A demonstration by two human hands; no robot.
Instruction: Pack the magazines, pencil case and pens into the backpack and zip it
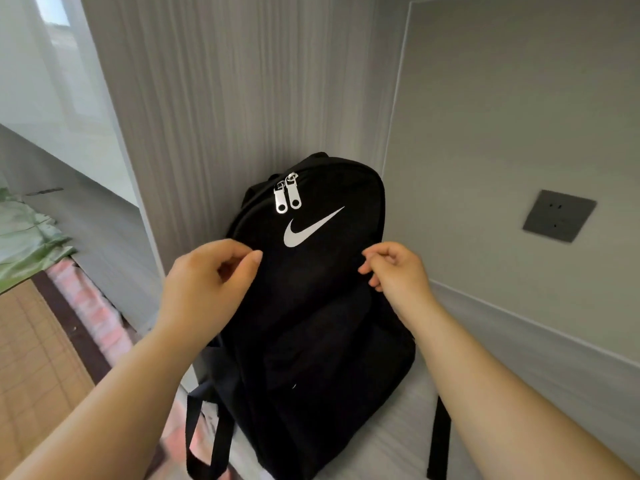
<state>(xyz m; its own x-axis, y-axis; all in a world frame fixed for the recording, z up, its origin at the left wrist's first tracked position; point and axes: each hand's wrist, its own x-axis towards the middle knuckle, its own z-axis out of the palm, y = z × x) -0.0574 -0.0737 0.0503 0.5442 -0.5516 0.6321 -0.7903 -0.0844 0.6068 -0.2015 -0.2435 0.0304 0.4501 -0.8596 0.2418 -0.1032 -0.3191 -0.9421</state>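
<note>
Pale ribbed wall panel (221, 98) meets a smooth grey wall (502, 116) bearing a dark socket plate (558, 216); daylit window (52, 46) far left.

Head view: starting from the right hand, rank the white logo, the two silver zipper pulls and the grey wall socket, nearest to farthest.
From the right hand:
1. White logo, on the backpack front, up-left of the hand.
2. Zipper pulls, at the bag's top, beyond the logo.
3. Wall socket, on the right wall, farthest.

Soft daylight enters from the window (52, 15) upper left; edges bow outward, lower-left corner smears with blur.
</note>
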